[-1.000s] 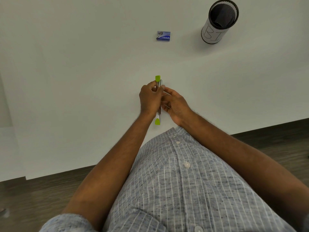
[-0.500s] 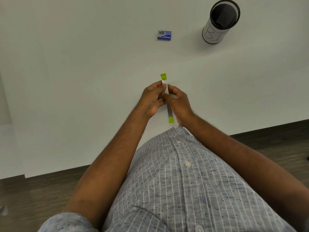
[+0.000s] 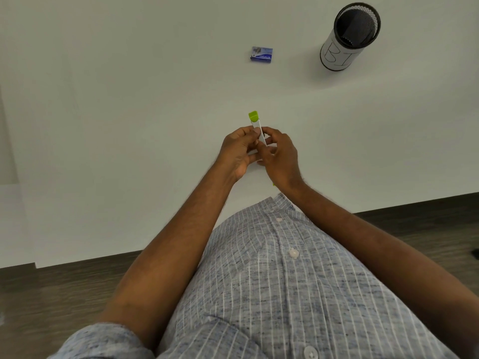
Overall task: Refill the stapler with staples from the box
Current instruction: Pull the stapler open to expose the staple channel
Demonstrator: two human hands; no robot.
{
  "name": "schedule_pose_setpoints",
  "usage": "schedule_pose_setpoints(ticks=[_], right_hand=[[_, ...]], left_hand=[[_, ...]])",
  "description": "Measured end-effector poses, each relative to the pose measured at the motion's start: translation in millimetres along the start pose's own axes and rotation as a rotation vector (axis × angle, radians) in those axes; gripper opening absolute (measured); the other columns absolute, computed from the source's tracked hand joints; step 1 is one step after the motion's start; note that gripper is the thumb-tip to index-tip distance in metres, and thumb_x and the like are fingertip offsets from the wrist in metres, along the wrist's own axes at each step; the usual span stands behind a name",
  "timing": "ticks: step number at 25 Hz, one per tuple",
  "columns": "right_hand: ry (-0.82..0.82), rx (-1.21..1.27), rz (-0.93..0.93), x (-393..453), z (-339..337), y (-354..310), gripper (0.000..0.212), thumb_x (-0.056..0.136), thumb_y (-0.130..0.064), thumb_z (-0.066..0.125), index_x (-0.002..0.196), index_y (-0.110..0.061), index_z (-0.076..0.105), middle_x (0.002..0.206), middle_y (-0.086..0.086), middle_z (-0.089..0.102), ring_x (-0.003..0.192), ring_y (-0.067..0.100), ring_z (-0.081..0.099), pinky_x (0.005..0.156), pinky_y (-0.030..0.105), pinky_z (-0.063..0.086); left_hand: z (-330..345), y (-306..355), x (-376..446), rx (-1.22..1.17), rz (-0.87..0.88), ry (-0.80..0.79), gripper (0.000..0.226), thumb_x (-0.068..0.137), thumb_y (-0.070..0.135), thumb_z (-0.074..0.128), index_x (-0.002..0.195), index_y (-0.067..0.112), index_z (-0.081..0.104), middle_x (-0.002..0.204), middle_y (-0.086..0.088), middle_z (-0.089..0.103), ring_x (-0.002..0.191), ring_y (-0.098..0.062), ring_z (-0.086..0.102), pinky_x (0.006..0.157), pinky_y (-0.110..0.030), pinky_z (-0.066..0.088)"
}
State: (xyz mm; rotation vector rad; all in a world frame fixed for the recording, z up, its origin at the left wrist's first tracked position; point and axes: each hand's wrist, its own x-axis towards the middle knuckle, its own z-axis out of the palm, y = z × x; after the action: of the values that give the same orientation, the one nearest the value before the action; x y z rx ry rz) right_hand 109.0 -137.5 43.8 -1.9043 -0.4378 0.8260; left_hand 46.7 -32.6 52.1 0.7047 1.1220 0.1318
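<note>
Both hands meet at the frame's centre, left hand [image 3: 239, 149] and right hand [image 3: 281, 158] each pinching the slim green-tipped stapler [image 3: 255, 121] above the white table [image 3: 129, 99]. Toward the upper middle lies the blue staple box [image 3: 261, 55], well apart from them, with a black mesh cup [image 3: 348, 37] at upper right.

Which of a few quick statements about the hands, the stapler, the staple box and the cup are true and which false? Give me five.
1. Both hands grip the stapler. True: the left hand and right hand pinch it together.
2. The staple box is in the left hand. False: it lies on the table, apart from both hands.
3. The mesh cup stands upright to the right of the box. True.
4. The stapler's visible tip is red. False: it is green.
5. The staple box sits inside the cup. False: it lies beside it.
</note>
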Motion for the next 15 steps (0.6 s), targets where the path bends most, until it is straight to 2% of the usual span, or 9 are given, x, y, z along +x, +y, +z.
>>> schedule_pose_setpoints(ticks=[3,7,9,11,12,15], right_hand=[[-0.012,-0.070,-0.067,0,-2,2,0.039,0.103,-0.025,0.059,0.141,-0.019,0.056,0.115,0.007,0.056,0.093,0.022,0.069,0.056,0.024,0.062],[-0.040,-0.245,-0.119,1,-5,2,0.039,0.106,-0.030,0.052,0.144,-0.023,0.050,0.116,0.007,0.058,0.092,0.024,0.069,0.055,0.038,0.064],[-0.051,-0.296,-0.121,3,-5,1,0.036,0.107,-0.033,0.048,0.142,-0.025,0.050,0.111,0.002,0.059,0.083,0.021,0.071,0.054,0.031,0.062],[-0.056,-0.358,-0.140,5,-6,-1,0.030,0.108,-0.034,0.045,0.136,-0.024,0.051,0.106,-0.001,0.059,0.072,0.017,0.070,0.047,0.021,0.055],[-0.056,-0.394,-0.160,6,-6,-2,0.028,0.109,-0.034,0.044,0.132,-0.022,0.052,0.103,-0.001,0.061,0.069,0.017,0.069,0.047,0.021,0.055],[-0.056,-0.469,-0.186,11,-8,-5,0.027,0.110,-0.033,0.038,0.126,-0.017,0.052,0.092,-0.001,0.064,0.068,0.017,0.061,0.060,0.035,0.051]], left_hand=[[-3,2,0,0.082,0.046,-0.008,0.013,0.098,0.016,0.065,0.104,0.009,0.073,0.091,-0.017,0.069,0.085,-0.027,0.071,0.081,-0.045,0.063],[-7,6,1,0.182,0.091,-0.015,0.014,0.099,0.024,0.065,0.100,0.014,0.074,0.079,-0.001,0.077,0.074,-0.013,0.075,0.071,-0.030,0.060],[-8,6,2,0.188,0.095,-0.004,0.017,0.101,0.026,0.061,0.100,0.016,0.074,0.081,0.001,0.078,0.073,-0.012,0.074,0.071,-0.027,0.060],[-9,5,4,0.150,0.089,0.016,0.018,0.103,0.021,0.057,0.104,0.013,0.073,0.084,-0.002,0.076,0.073,-0.012,0.071,0.073,-0.029,0.059],[-9,3,4,0.122,0.084,0.016,0.019,0.104,0.017,0.055,0.108,0.010,0.071,0.086,-0.003,0.074,0.073,-0.012,0.069,0.074,-0.029,0.058],[-8,-2,3,0.035,0.073,0.006,0.019,0.104,0.009,0.052,0.114,0.007,0.069,0.091,-0.004,0.073,0.072,-0.012,0.070,0.072,-0.025,0.059]])
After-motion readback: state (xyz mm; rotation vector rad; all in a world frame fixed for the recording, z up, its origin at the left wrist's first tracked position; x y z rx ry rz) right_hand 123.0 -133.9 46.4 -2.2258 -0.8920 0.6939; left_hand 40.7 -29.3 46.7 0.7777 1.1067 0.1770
